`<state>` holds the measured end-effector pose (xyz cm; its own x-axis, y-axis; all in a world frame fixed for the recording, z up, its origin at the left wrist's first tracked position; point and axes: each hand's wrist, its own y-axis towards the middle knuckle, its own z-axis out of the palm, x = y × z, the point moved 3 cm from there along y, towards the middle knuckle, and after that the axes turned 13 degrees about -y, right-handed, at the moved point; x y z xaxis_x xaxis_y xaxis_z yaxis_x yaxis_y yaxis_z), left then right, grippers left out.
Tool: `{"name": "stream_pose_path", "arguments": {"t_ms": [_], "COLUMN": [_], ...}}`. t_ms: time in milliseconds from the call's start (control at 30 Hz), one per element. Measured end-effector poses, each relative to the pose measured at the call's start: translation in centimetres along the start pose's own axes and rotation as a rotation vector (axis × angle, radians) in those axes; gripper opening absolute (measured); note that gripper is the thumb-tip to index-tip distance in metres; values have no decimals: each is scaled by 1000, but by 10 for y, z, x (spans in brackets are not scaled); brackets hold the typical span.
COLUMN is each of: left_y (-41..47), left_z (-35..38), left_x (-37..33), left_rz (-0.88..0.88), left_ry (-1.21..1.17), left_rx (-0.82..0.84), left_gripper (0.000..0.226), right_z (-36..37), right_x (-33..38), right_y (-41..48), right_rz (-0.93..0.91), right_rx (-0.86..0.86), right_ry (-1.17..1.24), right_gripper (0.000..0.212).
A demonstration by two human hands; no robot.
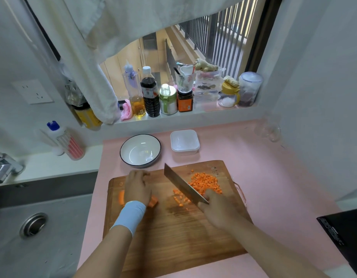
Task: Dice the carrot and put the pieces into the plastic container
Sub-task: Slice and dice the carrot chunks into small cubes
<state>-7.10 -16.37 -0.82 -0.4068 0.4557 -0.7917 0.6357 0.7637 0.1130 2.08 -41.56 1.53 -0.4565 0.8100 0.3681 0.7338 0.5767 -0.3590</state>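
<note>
The uncut carrot (153, 202) lies at 9 o'clock on the cutting board (173, 233). Orange shows on either side of the wrist, so its long axis seems to run 9 to 3. The left hand (136, 187) lies over it. Its back hides the fingers, so I cannot tell whether they pinch the carrot. The right hand (215, 205) grips the cleaver (183, 185) by the handle, blade slanting toward 11, near the carrot on its 3 o'clock side. Diced pieces (203, 182) heap at 2. The plastic container (184, 142) stands open on the pink tabletop (264, 177) at 12, with a bowl (140, 150) at 11. For the next cut, I judge the blade must shift toward 9.
</note>
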Motion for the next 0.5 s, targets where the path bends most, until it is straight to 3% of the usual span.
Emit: {"name": "stream_pose_path", "arguments": {"t_ms": [67, 167, 300, 500], "left_y": [-6, -21, -32, -25], "left_z": [5, 11, 12, 14], "left_x": [18, 32, 39, 45], "left_rz": [-56, 6, 52, 100], "left_ry": [145, 344, 447, 488], "left_rx": [180, 341, 461, 492], "left_gripper": [48, 51, 64, 54], "right_z": [11, 27, 37, 23], "right_x": [12, 29, 30, 0], "right_y": [-1, -6, -7, -2], "right_rz": [48, 91, 182, 294], "right_rx": [76, 150, 162, 85], "right_ry": [142, 255, 327, 281], "right_gripper": [13, 14, 18, 19]}}
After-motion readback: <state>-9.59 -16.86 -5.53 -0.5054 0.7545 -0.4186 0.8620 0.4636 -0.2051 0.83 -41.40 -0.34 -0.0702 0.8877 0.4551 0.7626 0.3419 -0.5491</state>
